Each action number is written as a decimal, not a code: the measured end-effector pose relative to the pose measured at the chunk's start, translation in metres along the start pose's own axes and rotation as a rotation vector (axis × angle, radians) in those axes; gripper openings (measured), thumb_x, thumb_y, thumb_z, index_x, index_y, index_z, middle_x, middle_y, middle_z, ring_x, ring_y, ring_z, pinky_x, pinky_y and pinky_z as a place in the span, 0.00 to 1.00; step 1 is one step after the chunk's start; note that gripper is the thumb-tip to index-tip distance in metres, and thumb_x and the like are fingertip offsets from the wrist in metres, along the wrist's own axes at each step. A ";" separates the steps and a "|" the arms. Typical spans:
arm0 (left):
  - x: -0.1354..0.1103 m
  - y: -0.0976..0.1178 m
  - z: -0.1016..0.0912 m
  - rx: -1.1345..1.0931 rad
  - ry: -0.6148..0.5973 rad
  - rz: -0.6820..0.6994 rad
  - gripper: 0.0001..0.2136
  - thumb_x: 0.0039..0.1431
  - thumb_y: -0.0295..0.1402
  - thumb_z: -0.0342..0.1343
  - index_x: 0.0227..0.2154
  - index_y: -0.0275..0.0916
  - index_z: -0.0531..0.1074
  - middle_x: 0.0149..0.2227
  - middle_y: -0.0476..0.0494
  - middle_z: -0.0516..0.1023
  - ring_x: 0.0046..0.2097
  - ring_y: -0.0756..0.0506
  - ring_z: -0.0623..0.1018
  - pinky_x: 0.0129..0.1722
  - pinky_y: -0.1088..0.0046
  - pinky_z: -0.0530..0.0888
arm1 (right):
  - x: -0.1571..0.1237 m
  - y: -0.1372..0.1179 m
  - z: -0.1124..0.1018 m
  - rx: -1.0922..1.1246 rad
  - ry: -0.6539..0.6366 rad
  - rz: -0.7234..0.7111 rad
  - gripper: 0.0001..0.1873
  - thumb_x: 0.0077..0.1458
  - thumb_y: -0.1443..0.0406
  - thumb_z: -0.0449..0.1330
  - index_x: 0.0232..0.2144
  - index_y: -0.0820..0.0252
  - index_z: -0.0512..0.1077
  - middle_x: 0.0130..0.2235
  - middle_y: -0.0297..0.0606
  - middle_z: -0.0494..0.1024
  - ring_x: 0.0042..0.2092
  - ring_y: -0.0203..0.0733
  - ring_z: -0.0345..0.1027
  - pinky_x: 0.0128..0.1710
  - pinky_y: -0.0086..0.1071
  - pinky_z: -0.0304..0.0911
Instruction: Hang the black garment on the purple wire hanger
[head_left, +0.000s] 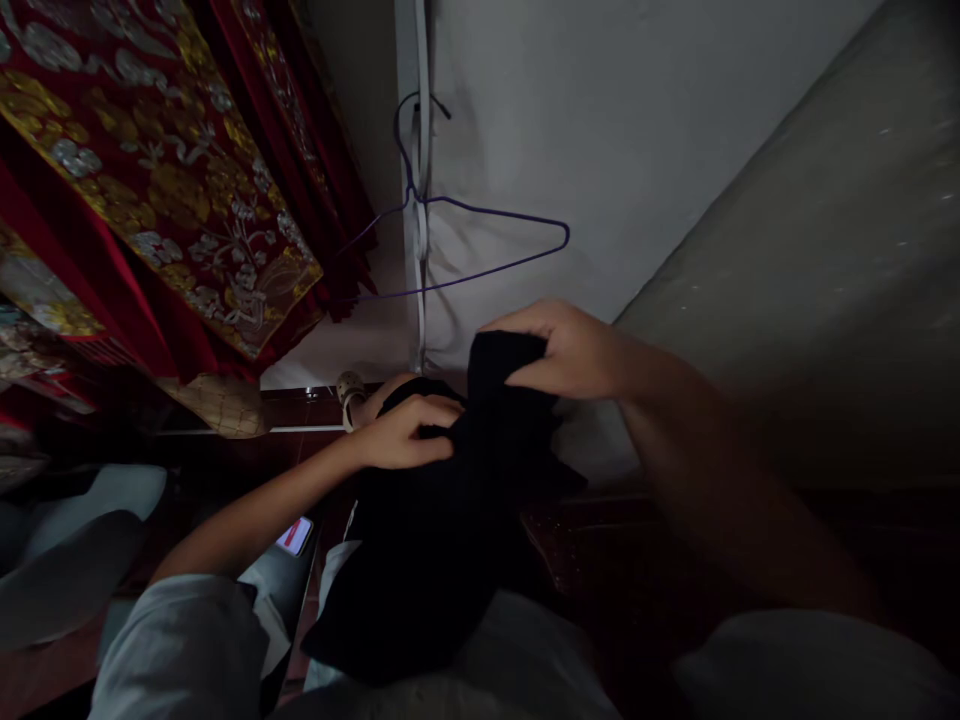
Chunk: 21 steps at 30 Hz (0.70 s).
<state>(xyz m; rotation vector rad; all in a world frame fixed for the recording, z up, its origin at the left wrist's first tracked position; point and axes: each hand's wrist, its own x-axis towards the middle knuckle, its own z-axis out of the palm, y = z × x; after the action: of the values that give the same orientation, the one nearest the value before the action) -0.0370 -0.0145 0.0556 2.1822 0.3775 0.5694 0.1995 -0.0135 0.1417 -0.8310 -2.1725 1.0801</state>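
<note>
**A:** ok so you've got that black cloth [450, 540] bunched up between both hands, any tips for handling it well?

**B:** yeah, your right hand [566, 350] looks good imo: thumb in front, fingers behind, pinching the upper edge. Let that be your anchor. With your left hand [412, 430] I can't make out if you're actually pinching; the fingertips vanish into the folds. I'd take a fold between thumb and fingers there too, then ease your hands apart so the bunched middle flattens. It's dark, so go by feel and run your thumb along the edges. Gently though, yanking could twist it.

**A:** and where's it sitting, how does it look from your side?

**B:** it's right in front of you, from your right hand down to your lap, lower end over your pale clothes. Plain black, no print that I can see, soft and limp looking. A flap sticks up at your right hand and a pointy corner pokes out below it. Too dark to spot seams or tell what garment it is, sorry. The purple hanger [495, 212] is up by the wall, well clear of the cloth.
</note>
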 end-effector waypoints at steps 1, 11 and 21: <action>-0.001 -0.002 0.000 0.005 0.002 -0.031 0.09 0.62 0.30 0.53 0.27 0.38 0.72 0.36 0.44 0.80 0.42 0.44 0.79 0.52 0.63 0.74 | -0.001 0.004 -0.003 -0.009 0.053 -0.032 0.03 0.47 0.69 0.59 0.23 0.60 0.71 0.24 0.30 0.70 0.28 0.33 0.63 0.27 0.27 0.57; -0.012 0.014 -0.066 0.822 -0.159 -0.500 0.19 0.67 0.48 0.54 0.48 0.39 0.79 0.40 0.39 0.83 0.47 0.36 0.80 0.55 0.55 0.68 | -0.011 0.000 -0.019 -0.103 0.651 -0.377 0.09 0.44 0.77 0.60 0.20 0.60 0.74 0.21 0.32 0.72 0.23 0.30 0.61 0.22 0.29 0.50; -0.055 -0.001 -0.086 0.669 0.060 -0.648 0.21 0.68 0.53 0.52 0.38 0.40 0.80 0.34 0.44 0.82 0.37 0.42 0.80 0.42 0.67 0.72 | 0.033 0.069 -0.047 -0.065 0.789 -0.059 0.18 0.57 0.67 0.58 0.49 0.57 0.79 0.49 0.41 0.82 0.49 0.42 0.74 0.52 0.36 0.66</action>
<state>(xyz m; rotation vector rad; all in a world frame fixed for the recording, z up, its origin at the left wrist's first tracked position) -0.1284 0.0169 0.0875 2.4496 1.4042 0.1412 0.2300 0.0664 0.1154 -1.0009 -1.5479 0.5129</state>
